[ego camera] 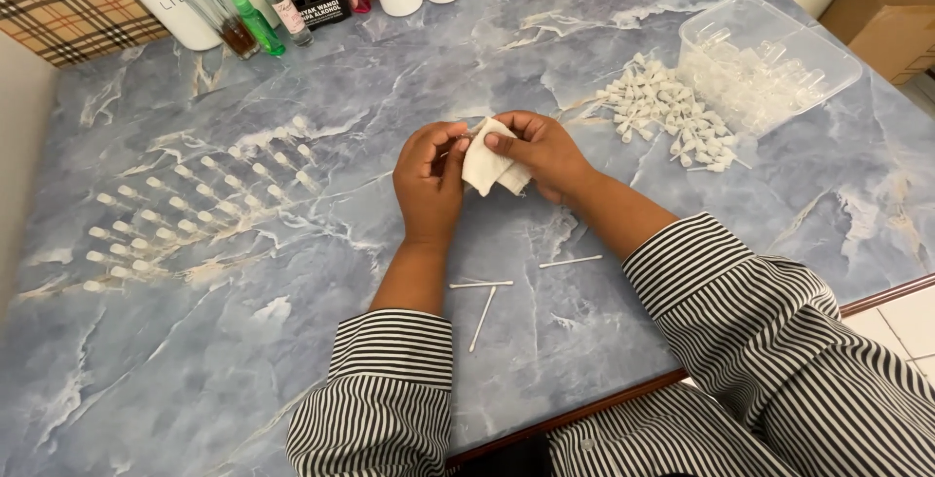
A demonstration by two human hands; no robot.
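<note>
We see a folded white cloth (492, 158) pinched in the right hand (541, 151) above the middle of the marble table (292, 341); the left hand (429, 180) closes around something small against it, too hidden to name. Three thin white sticks (484, 287) lie toward the near edge.

A blue-grey marble-patterned table (243, 341) with a dark wooden edge fills the view, with pale tiled floor (901, 326) beyond its near right corner.

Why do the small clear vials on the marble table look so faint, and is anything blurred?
Head view: soft, even light with faint shadows; the small clear glass vials nearly vanish against the glossy blue-grey marble tabletop; the hands and folded white cloth stay sharp; edges bow slightly.
</note>
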